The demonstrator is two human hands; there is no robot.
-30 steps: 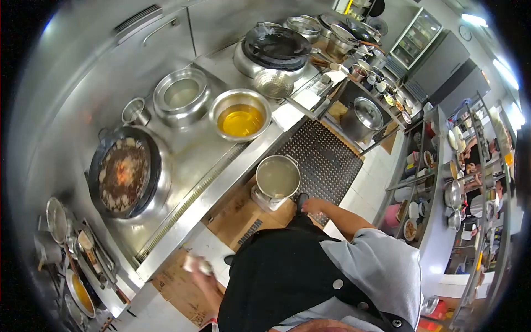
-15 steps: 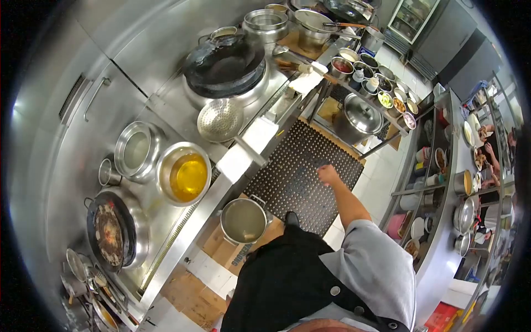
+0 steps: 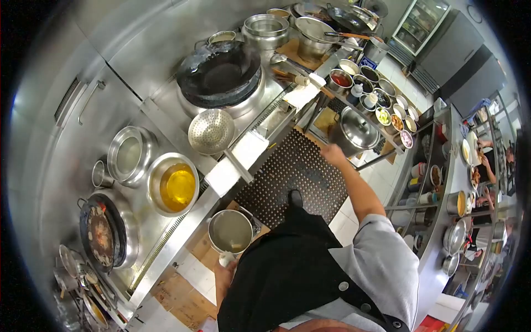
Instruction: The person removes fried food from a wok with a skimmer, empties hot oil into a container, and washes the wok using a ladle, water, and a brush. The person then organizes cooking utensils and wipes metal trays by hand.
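Head view — white cloth point(image 3: 226, 258) in left hand point(image 3: 224, 273).

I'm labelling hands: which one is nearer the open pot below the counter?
Left. The left hand, holding something white, is beside the open pot; the right hand is farther off, out toward the lidded pot.

Left forearm point(image 3: 221, 293) partly hidden behind apron point(image 3: 282, 260); white item point(image 3: 226, 258) in left hand point(image 3: 224, 273) too small to identify.
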